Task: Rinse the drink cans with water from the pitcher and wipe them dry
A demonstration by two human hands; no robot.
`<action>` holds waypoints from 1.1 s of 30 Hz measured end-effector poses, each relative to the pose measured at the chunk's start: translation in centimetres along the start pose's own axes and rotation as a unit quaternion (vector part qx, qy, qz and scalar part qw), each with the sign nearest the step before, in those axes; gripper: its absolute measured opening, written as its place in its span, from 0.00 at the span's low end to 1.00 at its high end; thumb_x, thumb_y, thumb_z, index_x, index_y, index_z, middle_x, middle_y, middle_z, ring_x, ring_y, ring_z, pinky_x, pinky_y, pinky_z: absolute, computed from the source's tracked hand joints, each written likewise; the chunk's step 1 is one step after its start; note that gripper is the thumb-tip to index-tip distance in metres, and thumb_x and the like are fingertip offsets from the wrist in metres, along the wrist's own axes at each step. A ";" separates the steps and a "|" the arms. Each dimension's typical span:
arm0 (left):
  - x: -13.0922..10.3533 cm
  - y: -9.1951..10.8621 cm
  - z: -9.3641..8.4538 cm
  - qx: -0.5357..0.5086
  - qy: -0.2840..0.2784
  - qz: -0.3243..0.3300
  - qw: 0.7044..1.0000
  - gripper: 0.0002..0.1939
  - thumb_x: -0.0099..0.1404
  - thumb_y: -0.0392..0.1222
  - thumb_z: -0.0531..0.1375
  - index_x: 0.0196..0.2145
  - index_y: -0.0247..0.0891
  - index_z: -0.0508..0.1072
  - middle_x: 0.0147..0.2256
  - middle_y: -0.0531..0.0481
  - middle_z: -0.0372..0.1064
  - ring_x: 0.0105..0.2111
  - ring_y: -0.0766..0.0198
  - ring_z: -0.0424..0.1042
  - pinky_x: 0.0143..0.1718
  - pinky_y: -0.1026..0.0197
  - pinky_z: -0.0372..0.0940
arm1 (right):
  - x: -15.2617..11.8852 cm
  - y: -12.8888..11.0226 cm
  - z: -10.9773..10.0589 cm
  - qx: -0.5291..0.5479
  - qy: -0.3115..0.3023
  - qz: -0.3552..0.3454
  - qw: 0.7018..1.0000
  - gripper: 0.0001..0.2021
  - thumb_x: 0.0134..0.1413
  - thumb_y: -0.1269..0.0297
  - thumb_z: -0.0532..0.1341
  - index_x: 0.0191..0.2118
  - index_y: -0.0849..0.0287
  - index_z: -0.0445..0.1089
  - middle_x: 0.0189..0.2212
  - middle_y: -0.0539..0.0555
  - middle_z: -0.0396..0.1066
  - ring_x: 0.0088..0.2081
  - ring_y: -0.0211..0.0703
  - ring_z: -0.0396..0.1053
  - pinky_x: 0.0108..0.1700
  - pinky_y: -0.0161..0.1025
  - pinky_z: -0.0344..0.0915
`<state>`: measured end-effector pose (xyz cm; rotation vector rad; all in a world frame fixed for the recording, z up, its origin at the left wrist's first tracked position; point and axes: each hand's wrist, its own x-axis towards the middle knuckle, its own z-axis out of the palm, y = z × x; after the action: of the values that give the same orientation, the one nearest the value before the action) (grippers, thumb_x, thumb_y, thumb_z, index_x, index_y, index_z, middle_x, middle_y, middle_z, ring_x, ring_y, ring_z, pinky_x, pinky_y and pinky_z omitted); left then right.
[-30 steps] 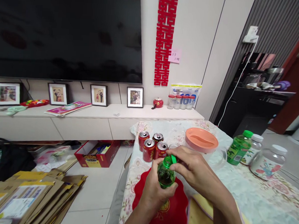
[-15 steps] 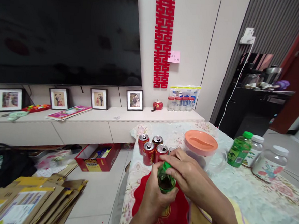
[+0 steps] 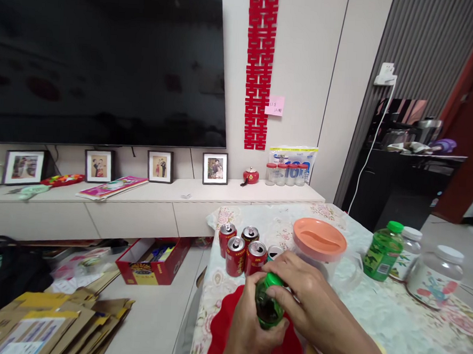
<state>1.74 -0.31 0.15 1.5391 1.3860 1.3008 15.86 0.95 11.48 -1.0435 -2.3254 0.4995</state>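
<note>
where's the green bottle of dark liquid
Head view, low centre-right: the bottle is in the left hand, right hand on its green cap, above the red scalloped tray.

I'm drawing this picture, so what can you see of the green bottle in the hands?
The bottle is small, see-through green and looks like plastic, with something dark inside. A brighter green cap sits at its top; I can't tell if it's tight. The bottle is roughly upright, held over a red, wavy-edged tray. The left hand wraps around its body, while the right hand has its fingers at the cap. The hands hide part of its sides.
</note>
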 end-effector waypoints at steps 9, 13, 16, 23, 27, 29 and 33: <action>0.1 -0.1 0.3 -0.013 -0.004 0.020 1.000 0.28 0.54 0.40 0.68 0.51 0.46 0.63 0.43 0.47 0.78 0.39 0.54 0.78 0.40 0.57 0.71 | -0.3 0.3 -0.1 0.008 0.012 -0.033 0.999 0.14 0.64 0.79 0.55 0.43 0.54 0.74 0.42 0.53 0.70 0.44 0.43 0.69 0.46 0.41 0.66; 0.0 -0.4 0.3 0.010 -0.011 0.020 1.000 0.27 0.55 0.39 0.66 0.51 0.47 0.62 0.44 0.48 0.78 0.40 0.54 0.78 0.40 0.57 0.70 | -0.2 0.4 -0.1 0.018 0.017 -0.031 0.999 0.14 0.61 0.79 0.57 0.42 0.54 0.75 0.42 0.52 0.71 0.43 0.42 0.70 0.45 0.39 0.67; -0.1 -0.7 0.3 0.026 -0.006 0.021 0.999 0.29 0.54 0.39 0.65 0.52 0.46 0.60 0.46 0.46 0.77 0.41 0.52 0.78 0.41 0.56 0.70 | -0.2 0.1 -0.1 0.018 0.020 -0.012 1.000 0.11 0.61 0.78 0.58 0.38 0.55 0.75 0.39 0.52 0.71 0.42 0.42 0.70 0.43 0.39 0.66; 0.0 -0.3 -0.1 0.023 -0.010 0.012 1.000 0.29 0.56 0.44 0.65 0.53 0.44 0.58 0.44 0.44 0.77 0.39 0.53 0.78 0.38 0.56 0.69 | 0.2 -0.8 0.2 0.010 0.024 0.020 0.999 0.11 0.61 0.79 0.58 0.38 0.57 0.74 0.38 0.52 0.69 0.41 0.43 0.68 0.43 0.40 0.63; 0.0 0.3 -0.2 0.007 -0.003 -0.005 1.000 0.30 0.53 0.46 0.65 0.52 0.44 0.59 0.45 0.43 0.77 0.41 0.51 0.79 0.40 0.55 0.71 | 0.3 -1.2 0.6 0.003 0.027 0.030 0.999 0.10 0.62 0.79 0.58 0.39 0.59 0.74 0.38 0.53 0.68 0.41 0.44 0.68 0.43 0.41 0.63; -0.1 0.1 -0.1 -0.008 -0.001 -0.005 1.000 0.31 0.52 0.46 0.65 0.52 0.44 0.59 0.46 0.43 0.77 0.43 0.50 0.79 0.42 0.55 0.71 | 0.3 -1.3 0.8 -0.005 0.027 0.033 0.999 0.11 0.62 0.79 0.58 0.41 0.59 0.75 0.39 0.54 0.69 0.41 0.45 0.68 0.44 0.42 0.64; 0.0 -1.1 0.2 -0.043 0.017 0.006 0.999 0.34 0.51 0.46 0.66 0.54 0.43 0.59 0.47 0.44 0.77 0.44 0.52 0.79 0.44 0.57 0.71 | 0.5 -1.6 1.3 -0.008 0.014 0.030 0.999 0.14 0.65 0.77 0.56 0.46 0.56 0.76 0.42 0.55 0.68 0.42 0.45 0.70 0.46 0.43 0.67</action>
<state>1.62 -0.05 -0.90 1.4770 1.3262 1.3807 13.85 0.13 11.45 -1.1242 -2.2823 0.4864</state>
